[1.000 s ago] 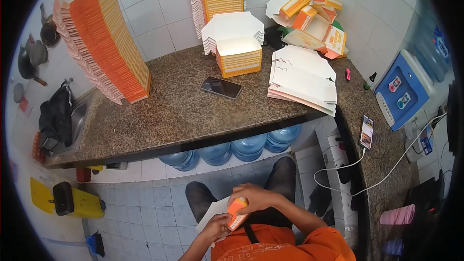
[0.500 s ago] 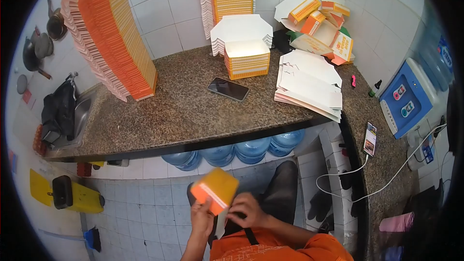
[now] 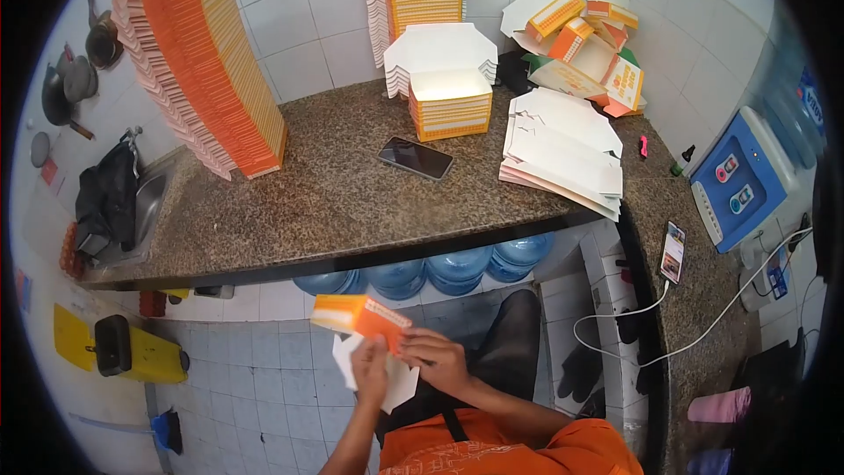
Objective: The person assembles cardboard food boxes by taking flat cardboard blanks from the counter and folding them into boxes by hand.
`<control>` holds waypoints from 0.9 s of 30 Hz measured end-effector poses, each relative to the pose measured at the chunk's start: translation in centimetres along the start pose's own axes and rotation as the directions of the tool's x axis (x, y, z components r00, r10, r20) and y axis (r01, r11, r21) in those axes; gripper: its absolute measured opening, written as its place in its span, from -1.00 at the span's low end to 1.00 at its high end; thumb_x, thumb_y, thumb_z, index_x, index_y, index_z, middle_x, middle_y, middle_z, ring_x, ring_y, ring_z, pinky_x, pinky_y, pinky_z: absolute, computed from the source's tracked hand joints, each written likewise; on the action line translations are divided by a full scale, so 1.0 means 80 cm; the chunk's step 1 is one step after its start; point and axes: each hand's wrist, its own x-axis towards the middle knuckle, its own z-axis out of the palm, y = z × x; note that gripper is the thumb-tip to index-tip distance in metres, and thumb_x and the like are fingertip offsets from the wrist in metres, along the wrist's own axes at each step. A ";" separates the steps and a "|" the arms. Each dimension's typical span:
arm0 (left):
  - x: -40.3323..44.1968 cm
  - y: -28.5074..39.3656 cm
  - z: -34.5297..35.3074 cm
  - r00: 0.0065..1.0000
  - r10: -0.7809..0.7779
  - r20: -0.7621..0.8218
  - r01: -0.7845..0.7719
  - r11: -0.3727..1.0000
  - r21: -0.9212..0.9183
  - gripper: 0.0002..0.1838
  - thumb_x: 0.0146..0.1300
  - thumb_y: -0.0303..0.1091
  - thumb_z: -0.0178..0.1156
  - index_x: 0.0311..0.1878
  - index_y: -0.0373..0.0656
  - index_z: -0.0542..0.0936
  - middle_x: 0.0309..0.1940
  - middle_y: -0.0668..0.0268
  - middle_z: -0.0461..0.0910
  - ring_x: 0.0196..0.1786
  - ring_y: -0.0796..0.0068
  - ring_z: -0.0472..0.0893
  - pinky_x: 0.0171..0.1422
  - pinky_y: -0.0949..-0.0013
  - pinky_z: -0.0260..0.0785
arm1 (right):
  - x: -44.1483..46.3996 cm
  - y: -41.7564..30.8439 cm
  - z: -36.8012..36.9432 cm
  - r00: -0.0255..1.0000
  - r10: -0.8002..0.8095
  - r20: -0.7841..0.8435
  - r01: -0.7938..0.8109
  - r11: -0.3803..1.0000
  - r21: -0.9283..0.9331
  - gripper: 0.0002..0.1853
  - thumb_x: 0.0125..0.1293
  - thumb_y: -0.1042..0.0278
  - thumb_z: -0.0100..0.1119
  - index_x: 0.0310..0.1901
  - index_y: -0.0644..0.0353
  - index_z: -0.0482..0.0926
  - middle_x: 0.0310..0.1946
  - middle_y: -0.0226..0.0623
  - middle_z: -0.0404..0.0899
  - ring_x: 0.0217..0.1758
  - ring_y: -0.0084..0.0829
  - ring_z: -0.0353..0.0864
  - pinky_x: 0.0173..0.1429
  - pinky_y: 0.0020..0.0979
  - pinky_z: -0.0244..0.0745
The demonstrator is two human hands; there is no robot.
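Box, head view: the folded orange-and-yellow cardboard box point(image 3: 369, 321) is above the lap; half a second ago its broad yellow panel faced up, now it is turned, with orange and yellow-white sides showing.
White flap: the wide white cardboard flap point(image 3: 402, 387) now spreads at 5 o'clock from the box, more visible than before.
Left hand: the bare left hand point(image 3: 371, 374) is closed around the lower part of the box, at 6 o'clock.
Right hand: the bare right hand point(image 3: 440, 361) has come up to the box's right edge, at 4 o'clock; its fingertips touch there, but I cannot tell whether they pinch.
Counter edge: the dark front edge of the speckled brown stone counter point(image 3: 290, 198) runs near, at 12 o'clock.
Floor: pale grey square tiles point(image 3: 255, 378) extend from 7 to 9 o'clock, giving sideways room.
Knee: the dark-trousered right knee point(image 3: 514, 330) stands at 3 o'clock, well apart.
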 end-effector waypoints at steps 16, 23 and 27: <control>0.031 0.030 -0.085 0.747 -0.164 0.644 0.130 0.986 0.101 0.16 0.05 0.20 0.47 0.54 -0.33 0.14 0.35 0.14 0.45 0.35 0.22 0.47 0.44 0.15 0.28 | 0.083 0.012 -0.079 0.895 0.081 0.438 -0.341 0.758 0.557 -0.64 0.16 0.38 0.43 -0.04 0.24 0.56 0.01 -0.22 0.67 0.11 -0.43 0.63 0.27 -0.37 0.47; -0.012 -0.011 -0.030 0.756 -0.313 0.576 0.521 0.819 -0.239 0.01 -0.13 -0.39 0.56 0.46 -0.23 0.29 0.25 0.20 0.51 0.30 0.22 0.50 0.40 0.15 0.34 | 0.045 0.035 -0.091 0.693 0.472 0.545 -0.510 -0.215 0.833 -0.47 0.54 0.04 0.06 0.36 0.25 0.39 0.17 -0.21 0.59 0.21 -0.39 0.57 0.28 -0.29 0.47; -0.001 -0.022 -0.028 0.910 -0.147 0.387 0.257 0.934 -0.250 -0.07 -0.12 -0.42 0.46 0.41 -0.32 0.31 0.18 0.04 0.55 0.22 0.09 0.58 0.28 0.10 0.49 | -0.039 0.026 -0.085 0.592 0.786 0.177 -0.771 0.488 0.410 -0.53 0.42 0.20 0.31 0.24 0.30 0.52 0.07 -0.21 0.65 0.08 -0.45 0.65 0.17 -0.33 0.56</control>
